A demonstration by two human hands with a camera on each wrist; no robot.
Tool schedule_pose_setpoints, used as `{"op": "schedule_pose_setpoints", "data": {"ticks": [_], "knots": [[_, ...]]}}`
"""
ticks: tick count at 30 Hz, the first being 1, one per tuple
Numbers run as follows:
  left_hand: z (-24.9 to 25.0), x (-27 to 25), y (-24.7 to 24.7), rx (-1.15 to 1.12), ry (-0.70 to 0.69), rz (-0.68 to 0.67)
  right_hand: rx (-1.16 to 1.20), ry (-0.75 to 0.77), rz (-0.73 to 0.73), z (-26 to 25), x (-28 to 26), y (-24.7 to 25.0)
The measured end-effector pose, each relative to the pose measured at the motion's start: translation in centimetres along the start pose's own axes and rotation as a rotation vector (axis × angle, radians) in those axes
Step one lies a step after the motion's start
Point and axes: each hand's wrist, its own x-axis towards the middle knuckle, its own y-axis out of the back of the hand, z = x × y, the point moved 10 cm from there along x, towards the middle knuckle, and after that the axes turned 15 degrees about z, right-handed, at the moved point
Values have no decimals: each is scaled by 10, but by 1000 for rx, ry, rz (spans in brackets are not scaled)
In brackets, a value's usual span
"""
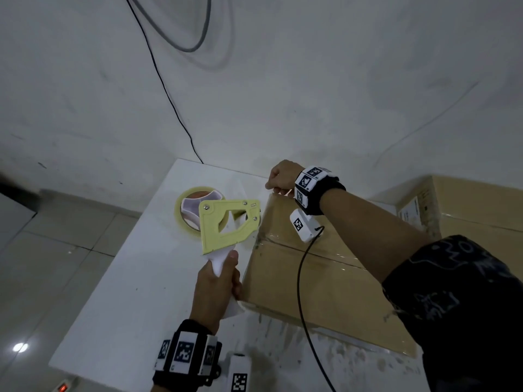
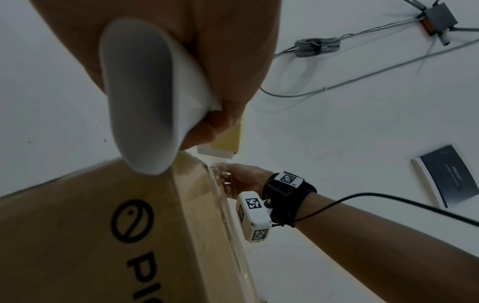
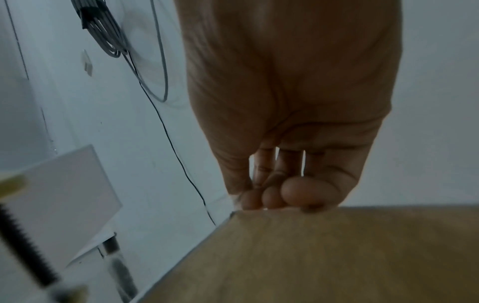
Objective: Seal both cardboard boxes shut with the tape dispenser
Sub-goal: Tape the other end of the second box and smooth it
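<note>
On the white counter (image 1: 135, 278), left hand (image 1: 215, 290) fingers wrapped round the tape dispenser (image 1: 210, 236), right hand (image 1: 283, 176) fingers curled on the box (image 1: 325, 278) edge, we should pull tape low and straight.

- The right hand (image 3: 290, 98) is curling its fingertips (image 3: 308, 191) onto the cardboard box (image 3: 324, 258) at its far edge.
- A blurred tape dispenser (image 3: 27, 237) is showing its serrated blade, lower left.
- Grey cables (image 3: 103, 32) are hanging on the wall.
</note>
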Motion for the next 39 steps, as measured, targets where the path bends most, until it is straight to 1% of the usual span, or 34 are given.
{"op": "schedule_pose_setpoints", "data": {"ticks": [6, 10, 13, 14, 15, 17, 19, 21, 23, 25, 27, 31, 33, 35, 37, 39], "knots": [[0, -2, 7, 9, -11, 30, -155, 65, -3, 1, 1, -8], [-6, -6, 8, 8, 21, 23, -193, 40, -10, 10, -2, -12], [-12, -10, 6, 13, 37, 22, -280, 126, 23, 8, -10, -9], [-13, -11, 6, 11, 44, 23, -260, 145, 41, 9, -13, -7], [-14, -11, 6, 2, 51, 24, -188, 152, 54, 9, -15, -4], [-16, -10, 7, -25, 63, 30, 20, 186, 57, 7, -21, 1], [-17, -10, 8, -32, 58, 38, 133, 253, -30, 1, -31, 1], [-19, -9, 8, -28, 55, 39, 114, 296, -113, 1, -40, -5], [-22, -10, 8, -23, 63, 39, 92, 295, -117, 9, -45, -9], [-24, -11, 9, -37, 79, 42, 86, 239, -106, 19, -47, -12], [-25, -13, 9, -46, 85, 39, 64, 174, -129, 25, -49, -16], [-24, -15, 10, -53, 94, 42, 11, 127, -179, 18, -52, -19], [-26, -15, 9, -43, 98, 36, -36, 182, -205, 13, -56, -24], [-29, -16, 8, -32, 100, 30, -42, 249, -189, 9, -58, -26], [-30, -18, 8, -28, 92, 24, -15, 261, -172, 9, -59, -26], [-30, -20, 9, -25, 86, 29, -40, 262, -185, 11, -57, -31]]}}
